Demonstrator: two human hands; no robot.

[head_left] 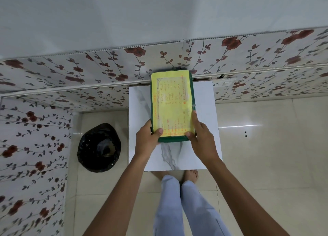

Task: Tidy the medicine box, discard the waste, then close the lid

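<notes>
A green medicine box point(171, 139) stands on a small white marble-patterned table point(202, 129), its lid down and covered by a yellow sheet point(172, 101) with orange handwriting, taped on. My left hand point(148, 135) grips the box's near left corner, thumb on the yellow sheet. At the near right corner, my right hand point(199, 129) holds the box, with fingers along its right edge. What the box contains is hidden under the lid.
A bin lined with a black bag point(99, 148) stands on the tiled floor left of the table. Floral-patterned wall panels point(71, 76) run behind and to the left. My bare feet and pale trousers point(177, 200) are below the table's front edge.
</notes>
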